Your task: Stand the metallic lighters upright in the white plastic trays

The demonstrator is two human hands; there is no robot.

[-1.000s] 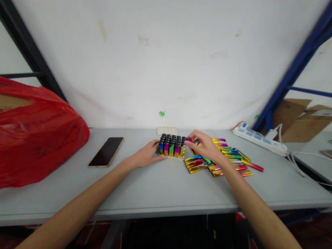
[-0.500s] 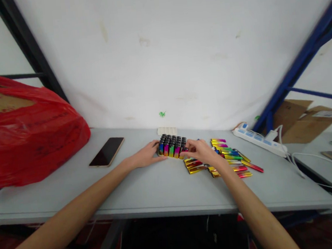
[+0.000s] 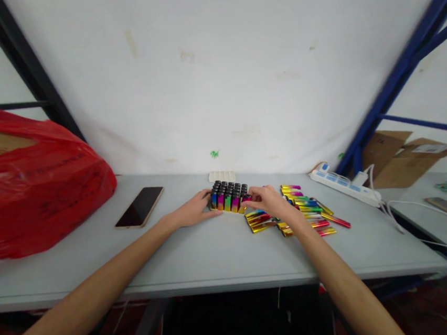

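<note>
Shiny multicoloured lighters (image 3: 227, 201) with black tops stand upright in a tight block of rows on the grey table. At the block's left side is my left hand (image 3: 196, 209), thumb along the front corner and fingers curled round the side, gripping it. My right hand (image 3: 267, 201) is at the right front corner, thumb and fingers pinched on a lighter (image 3: 246, 199) with a pinkish-red body. Its lower part is partly hidden by my fingers. Just right of the block, and partly under my right forearm, lie several loose lighters (image 3: 310, 209) on their sides.
Behind the block, a whitish slotted tray (image 3: 222, 176) rests near the wall. A phone (image 3: 140, 207) lies to the left, beside a red plastic bag (image 3: 43, 179). A white power strip (image 3: 346, 187) with cables and a cardboard box (image 3: 400, 158) are on the right.
The view has shifted slightly, so most things appear a little further left. Both hands keep their places at the block; the lighter in my right hand looks slightly more upright against the corner.
</note>
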